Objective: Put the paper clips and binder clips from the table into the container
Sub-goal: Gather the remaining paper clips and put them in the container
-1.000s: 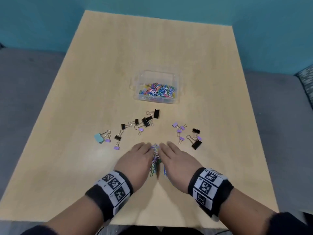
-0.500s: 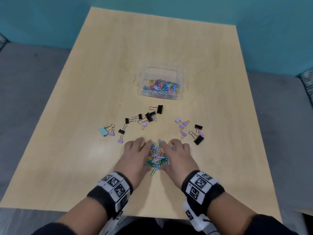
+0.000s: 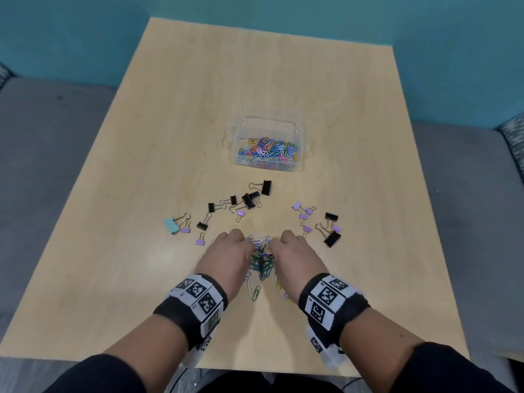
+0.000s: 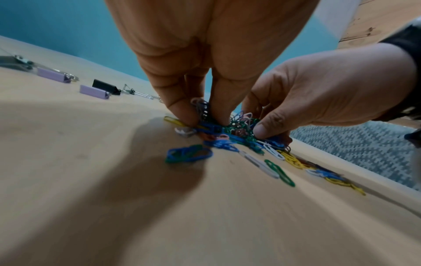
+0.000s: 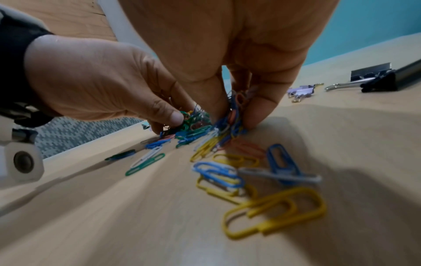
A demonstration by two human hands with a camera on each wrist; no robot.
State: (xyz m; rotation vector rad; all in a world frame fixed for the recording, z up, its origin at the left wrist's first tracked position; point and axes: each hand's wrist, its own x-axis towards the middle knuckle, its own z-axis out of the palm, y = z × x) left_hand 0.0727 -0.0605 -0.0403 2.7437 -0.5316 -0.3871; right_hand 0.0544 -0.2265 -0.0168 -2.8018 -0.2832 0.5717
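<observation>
A heap of coloured paper clips (image 3: pixel 261 251) lies near the table's front edge, squeezed between both hands. My left hand (image 3: pixel 226 256) curls its fingers into the heap from the left, and my right hand (image 3: pixel 292 256) does the same from the right. In the left wrist view the left fingers (image 4: pixel 182 111) pinch clips against the table. The right wrist view shows the right fingers (image 5: pixel 257 111) dug into the paper clip heap (image 5: pixel 216 126). Loose clips (image 3: pixel 253 292) trail toward me. Black, purple and teal binder clips (image 3: pixel 249 199) lie beyond. The clear container (image 3: pixel 300 154) holds many paper clips.
A second group of purple and black binder clips (image 3: pixel 326 222) lies right of my hands. A teal binder clip (image 3: pixel 171 224) sits at the far left. The wooden table (image 3: pixel 141 279) ends just behind my wrists, with grey floor on both sides.
Both hands went from flat, pressed together over the clips, to curled fists gripping the heap. Several loose clips now lie spread behind the hands.
</observation>
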